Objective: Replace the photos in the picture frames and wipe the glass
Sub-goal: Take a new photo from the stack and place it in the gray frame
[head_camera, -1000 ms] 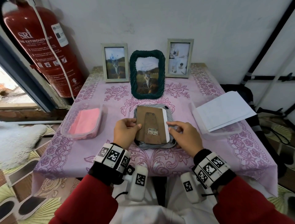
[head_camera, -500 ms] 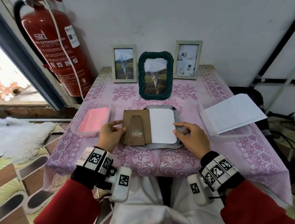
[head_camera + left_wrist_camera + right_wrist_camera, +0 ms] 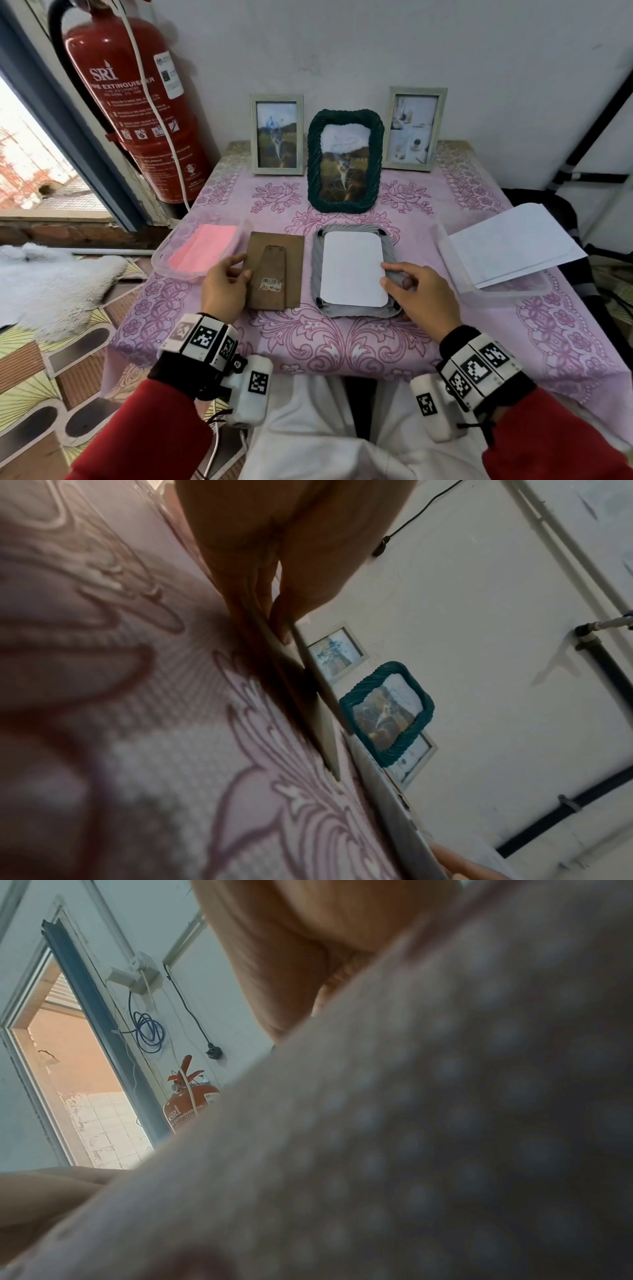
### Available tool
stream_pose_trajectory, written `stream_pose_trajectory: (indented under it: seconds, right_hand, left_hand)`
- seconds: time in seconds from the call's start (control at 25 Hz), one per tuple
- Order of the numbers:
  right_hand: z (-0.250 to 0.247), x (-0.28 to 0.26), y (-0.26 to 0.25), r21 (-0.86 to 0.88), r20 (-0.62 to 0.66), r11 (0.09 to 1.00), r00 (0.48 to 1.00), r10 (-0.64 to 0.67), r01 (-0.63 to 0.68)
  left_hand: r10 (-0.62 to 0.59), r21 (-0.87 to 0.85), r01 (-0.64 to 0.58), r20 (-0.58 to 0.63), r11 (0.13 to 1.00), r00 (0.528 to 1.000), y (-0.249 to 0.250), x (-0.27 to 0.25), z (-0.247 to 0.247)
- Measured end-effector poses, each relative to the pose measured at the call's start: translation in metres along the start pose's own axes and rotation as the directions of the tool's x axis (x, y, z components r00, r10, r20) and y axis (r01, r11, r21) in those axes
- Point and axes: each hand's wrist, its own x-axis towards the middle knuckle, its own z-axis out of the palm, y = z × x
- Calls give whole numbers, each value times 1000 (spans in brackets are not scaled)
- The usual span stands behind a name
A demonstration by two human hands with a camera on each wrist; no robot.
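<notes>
A grey rope-edged frame [image 3: 390, 310] lies face down in the middle of the table, and the white back of its photo [image 3: 352, 269] shows. To its left a brown backing board [image 3: 275, 270] with a stand lies flat on the cloth. My left hand [image 3: 224, 284] pinches the board's left edge, thumb on top; the left wrist view shows the board's edge [image 3: 308, 696] under that thumb. My right hand [image 3: 418, 291] grips the frame's right rim, its thumb on the photo's edge. In the right wrist view the cloth hides those fingers.
Three standing frames line the back: pale [image 3: 276, 135], green rope [image 3: 345, 164], pale [image 3: 414, 128]. A clear tub with a pink cloth [image 3: 202, 250] sits left; a tub of white sheets [image 3: 510, 243] sits right. A fire extinguisher [image 3: 137, 102] stands at the left.
My left hand has drawn the backing board off the grey frame to the left and laid it on the cloth, baring the photo's white back. My right hand stayed at the frame's right rim.
</notes>
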Motion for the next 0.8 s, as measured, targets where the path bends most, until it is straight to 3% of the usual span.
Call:
stream_pose_trajectory:
  seconds: [0.28, 0.4, 0.52, 0.64, 0.8]
  right_hand:
    - [0, -1, 0, 3, 4, 1000, 1000, 5, -5]
    - [0, -2, 0, 6, -1, 1000, 1000, 7, -7]
    - [0, -2, -1, 1, -7, 1000, 1000, 19, -19]
    - [1, -1, -1, -3, -8, 1000, 1000, 30, -30]
    - [-1, -2, 1, 0, 14, 1000, 999, 30, -30]
  left_hand:
    - [109, 232, -111, 23, 966, 994, 20, -13, 8]
    - [195, 219, -194, 17, 956, 981, 33, -23, 18]
    - [288, 239, -300, 86, 924, 954, 50, -31, 35]
    - [253, 193, -294, 211, 936, 944, 64, -34, 53]
    - [177, 309, -288, 342, 906, 923, 70, -30, 65]
